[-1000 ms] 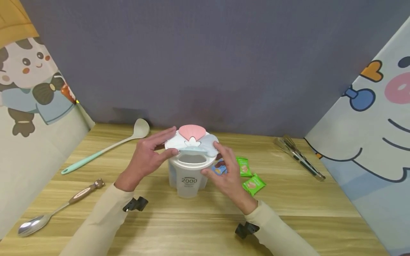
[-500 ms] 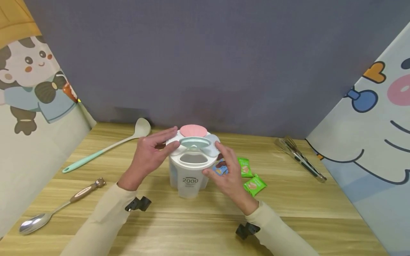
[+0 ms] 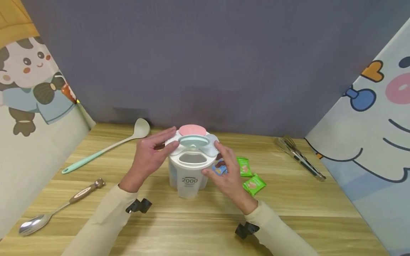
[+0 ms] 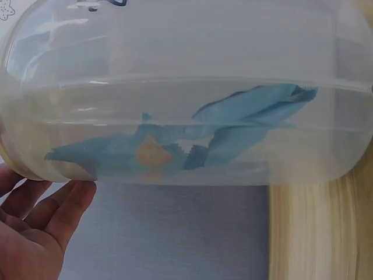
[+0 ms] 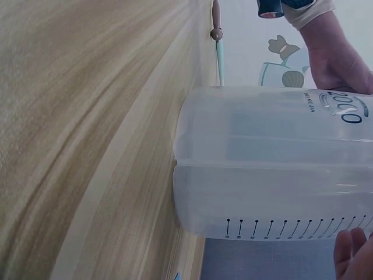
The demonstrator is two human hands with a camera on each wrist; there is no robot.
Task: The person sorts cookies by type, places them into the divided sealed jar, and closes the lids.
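A translucent plastic storage container (image 3: 189,190) marked 2000 stands upright on the table, its several-lobed white lid bearing pink (image 3: 192,130), pale blue and mint flaps. The mint flap (image 3: 193,141) is raised, and the front opening (image 3: 193,158) shows. My left hand (image 3: 148,156) grips the lid's left side, fingers at the back, thumb by the mint flap. My right hand (image 3: 229,174) holds the right side, a finger at the pale blue flap (image 3: 211,144) and the thumb near the front rim. In the left wrist view, blue packets (image 4: 245,116) show through the container wall.
Two green snack packets (image 3: 251,184) lie right of the container, near a blue packet (image 3: 220,168) partly hidden by my right hand. A mint-handled ladle (image 3: 105,151) and a brown-handled spoon (image 3: 61,208) lie left. Tongs and a whisk (image 3: 299,156) lie far right.
The mint flap has swung up and back from low over the front opening. My left thumb has shifted slightly back with it; my right hand has stayed in place.
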